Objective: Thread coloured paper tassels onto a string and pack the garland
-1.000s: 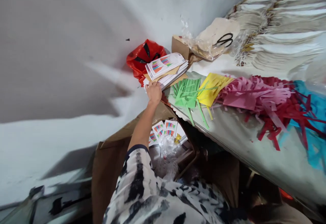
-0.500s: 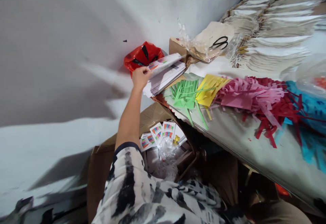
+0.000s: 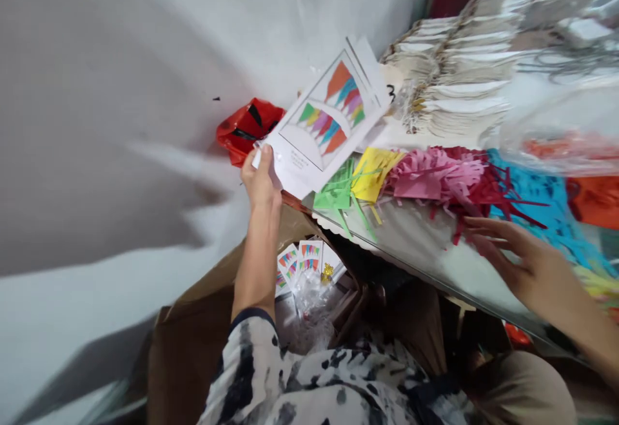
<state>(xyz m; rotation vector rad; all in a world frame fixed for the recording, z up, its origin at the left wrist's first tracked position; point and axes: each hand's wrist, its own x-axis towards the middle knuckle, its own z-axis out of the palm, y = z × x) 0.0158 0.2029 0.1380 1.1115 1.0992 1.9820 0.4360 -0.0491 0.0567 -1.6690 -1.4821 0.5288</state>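
My left hand (image 3: 262,177) grips the lower corner of several white printed sheets (image 3: 309,148), thumb on top. The upper sheet shows two rows of coloured tassels, and the sheets are tilted up above the table's corner. Over the table's front edge is my right hand (image 3: 515,251), fingers apart and holding nothing, near the dark red fringed tissue paper (image 3: 488,183). Beside it lie pink fringed paper (image 3: 430,173), a yellow piece (image 3: 374,173), a green piece (image 3: 336,189) and blue paper (image 3: 532,199).
A red plastic bag (image 3: 242,131) stands by the wall. Below the table, a cardboard box (image 3: 188,322) holds printed cards (image 3: 309,256) and clear plastic. White strung papers (image 3: 464,80) lie in stacks at the back. Orange paper (image 3: 597,199) lies at the right.
My left hand has lifted the printed sheets off the stack and turned their printed side towards me. My right hand has come into view from the right.
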